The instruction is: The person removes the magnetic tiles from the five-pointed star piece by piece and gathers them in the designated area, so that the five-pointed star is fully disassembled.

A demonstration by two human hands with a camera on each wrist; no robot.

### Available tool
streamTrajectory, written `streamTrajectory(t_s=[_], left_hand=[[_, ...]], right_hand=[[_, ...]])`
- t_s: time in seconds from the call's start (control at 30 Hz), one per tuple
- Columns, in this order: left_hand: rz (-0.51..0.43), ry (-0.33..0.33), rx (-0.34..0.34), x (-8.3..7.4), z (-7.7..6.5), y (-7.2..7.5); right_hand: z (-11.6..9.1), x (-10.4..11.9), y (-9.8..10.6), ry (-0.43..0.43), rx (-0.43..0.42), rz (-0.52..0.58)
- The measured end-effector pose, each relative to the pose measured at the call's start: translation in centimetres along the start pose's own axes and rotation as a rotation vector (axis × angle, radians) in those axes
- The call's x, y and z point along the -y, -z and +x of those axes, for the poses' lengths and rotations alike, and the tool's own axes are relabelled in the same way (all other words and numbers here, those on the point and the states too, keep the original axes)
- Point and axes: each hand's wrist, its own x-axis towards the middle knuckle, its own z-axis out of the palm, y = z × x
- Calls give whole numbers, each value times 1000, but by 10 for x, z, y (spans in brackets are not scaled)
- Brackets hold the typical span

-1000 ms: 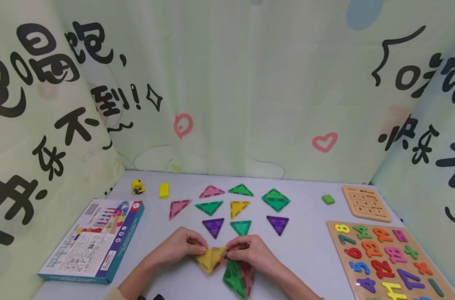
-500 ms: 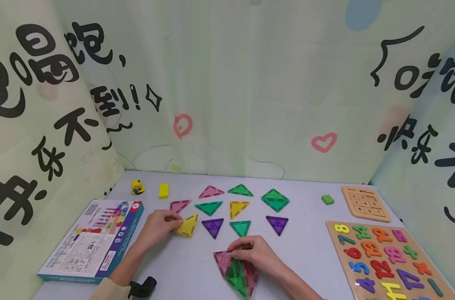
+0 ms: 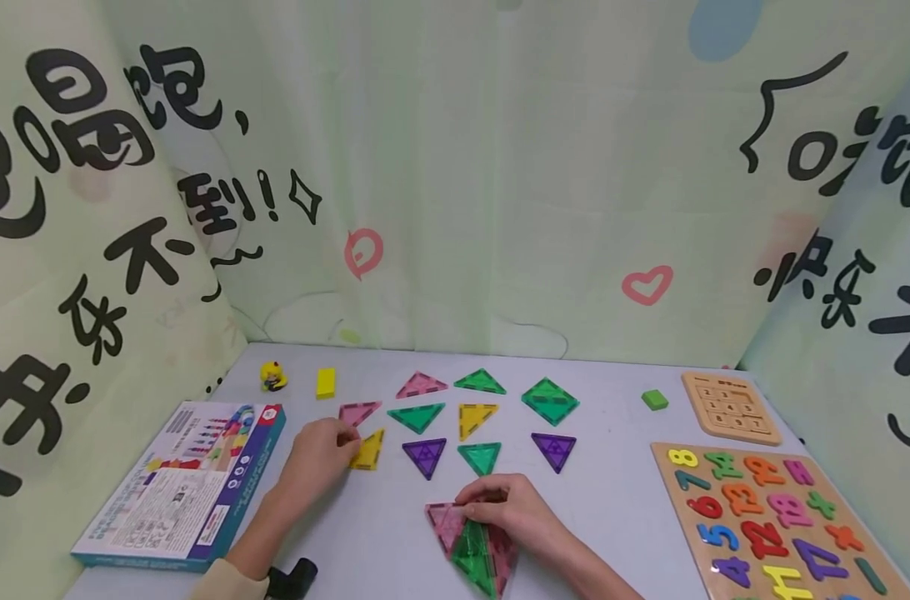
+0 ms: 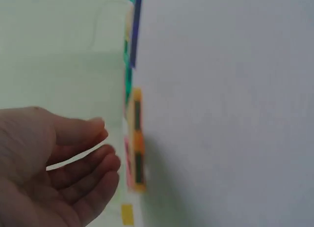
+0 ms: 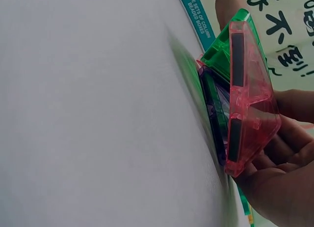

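In the head view my left hand (image 3: 322, 460) is beside a yellow triangular magnetic tile (image 3: 367, 451) on the table. The left wrist view shows a gap between thumb and fingers, and the fingertips stand just off that yellow tile (image 4: 138, 138). My right hand (image 3: 517, 512) pinches a joined piece of magnetic tiles near the front. It has pink tiles (image 3: 444, 525) around a green tile (image 3: 472, 550). From the right wrist, a pink tile (image 5: 252, 109) faces the camera, with green (image 5: 219, 54) and purple (image 5: 212, 101) tiles joined behind. My right fingertips are partly hidden.
Several loose triangular tiles, such as a purple tile (image 3: 424, 457) and a green tile (image 3: 549, 401), lie mid-table. A box (image 3: 185, 483) lies at left. A wooden number board (image 3: 788, 533) and a smaller board (image 3: 731, 408) lie at right. A yellow block (image 3: 326, 383) stands at back.
The left hand has carried the yellow tile away from the joined tiles to the left, set it down and let it go. The right hand keeps hold of the joined tiles.
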Motion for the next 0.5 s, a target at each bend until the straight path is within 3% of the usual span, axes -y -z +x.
streamTrajectory(t_s=[0.1, 0.23, 0.37, 0.5], left_hand=[[-45, -92, 103, -15, -9, -4], [-100, -228, 329, -35, -18, -14], [-150, -282, 498, -47, -23, -25], [-201, -315, 576, -48, -26, -35]], right_hand=[[-1, 1, 1, -5, -4, -4], [-2, 1, 2, 5, -8, -14], [-2, 1, 1, 27, 2, -13], [-2, 1, -1, 37, 13, -3]])
